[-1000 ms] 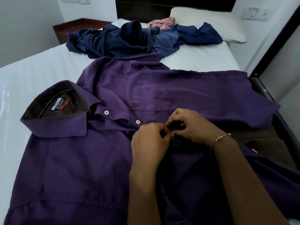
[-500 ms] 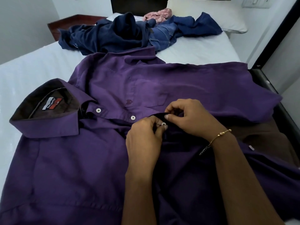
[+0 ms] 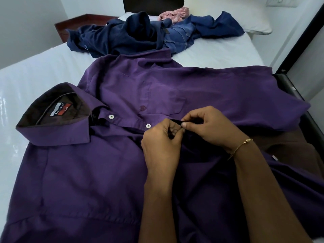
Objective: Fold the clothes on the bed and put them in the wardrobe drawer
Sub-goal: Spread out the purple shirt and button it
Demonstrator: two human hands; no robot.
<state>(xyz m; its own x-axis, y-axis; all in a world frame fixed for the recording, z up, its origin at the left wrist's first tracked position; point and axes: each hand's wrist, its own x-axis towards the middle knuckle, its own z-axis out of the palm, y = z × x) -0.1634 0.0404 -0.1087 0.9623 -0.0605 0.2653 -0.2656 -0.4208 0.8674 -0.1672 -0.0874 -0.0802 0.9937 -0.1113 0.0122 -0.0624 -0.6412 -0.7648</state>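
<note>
Your hands have slid a bit further along the shirt front, past the second white button [image 3: 148,126]. Your left hand [image 3: 162,142] and right hand [image 3: 208,127] touch, and the fingers of both pinch the dark front edge of the purple shirt [image 3: 84,172]. It lies flat on the bed [image 3: 35,74]. More clothes [image 3: 140,34] sit piled near the far edge.
</note>
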